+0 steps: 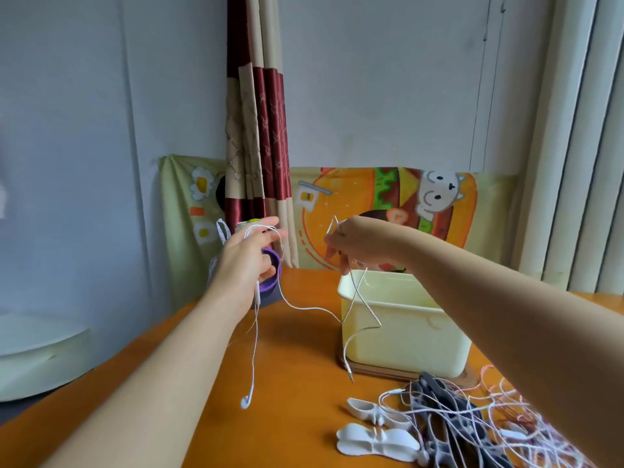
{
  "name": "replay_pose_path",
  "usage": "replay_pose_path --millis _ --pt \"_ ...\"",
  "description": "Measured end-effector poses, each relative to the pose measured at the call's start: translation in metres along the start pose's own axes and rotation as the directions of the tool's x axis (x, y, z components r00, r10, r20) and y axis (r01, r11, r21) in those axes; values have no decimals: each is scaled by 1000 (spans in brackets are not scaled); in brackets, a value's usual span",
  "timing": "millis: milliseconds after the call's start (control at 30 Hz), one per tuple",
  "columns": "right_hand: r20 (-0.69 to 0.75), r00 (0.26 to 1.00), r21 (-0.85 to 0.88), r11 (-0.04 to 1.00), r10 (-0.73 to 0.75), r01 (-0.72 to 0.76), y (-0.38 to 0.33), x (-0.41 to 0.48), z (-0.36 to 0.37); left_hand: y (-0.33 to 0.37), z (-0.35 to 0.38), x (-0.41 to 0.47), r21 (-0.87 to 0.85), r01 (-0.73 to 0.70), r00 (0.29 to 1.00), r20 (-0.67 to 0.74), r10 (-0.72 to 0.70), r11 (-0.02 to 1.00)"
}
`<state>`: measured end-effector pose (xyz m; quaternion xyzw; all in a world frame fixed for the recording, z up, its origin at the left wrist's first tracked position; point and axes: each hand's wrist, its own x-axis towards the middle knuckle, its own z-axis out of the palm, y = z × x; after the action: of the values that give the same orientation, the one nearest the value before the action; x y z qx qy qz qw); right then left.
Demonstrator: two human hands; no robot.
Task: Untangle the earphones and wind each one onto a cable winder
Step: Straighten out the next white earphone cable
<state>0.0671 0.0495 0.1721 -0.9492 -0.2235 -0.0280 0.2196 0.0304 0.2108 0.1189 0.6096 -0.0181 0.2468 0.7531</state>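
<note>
A white earphone cable (304, 307) stretches in the air between both hands above the orange table (287, 383). My left hand (248, 261) holds its earbud end; an earbud (247, 398) dangles below on its cord. My right hand (351, 243) pinches the other part of the cable, whose loops cross in front of the box and end in the hanging plug (350, 374). Two white cable winders (374, 440) lie at the front right beside a tangled heap of earphones (479, 427) with dark grey winders.
A pale yellow box (405, 336) stands on a brown base at the right middle of the table. A purple round container (270, 275) sits behind my left hand. A curtain and a cartoon cloth hang at the back wall. The table's left edge runs diagonally.
</note>
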Motion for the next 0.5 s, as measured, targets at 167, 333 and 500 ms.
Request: replay_pose_path --millis 167,333,500 --pt "172 985 179 984 -23 -8 -11 14 -5 2 -7 5 87 -61 997 -35 65 994" --pt "260 965 93 995 22 -48 16 14 30 -9 -21 3 247 -105 989 -75 127 963" --pt "175 984 212 975 36 -73 32 13 56 -29 -25 -4 378 -103 992 -34 124 920"
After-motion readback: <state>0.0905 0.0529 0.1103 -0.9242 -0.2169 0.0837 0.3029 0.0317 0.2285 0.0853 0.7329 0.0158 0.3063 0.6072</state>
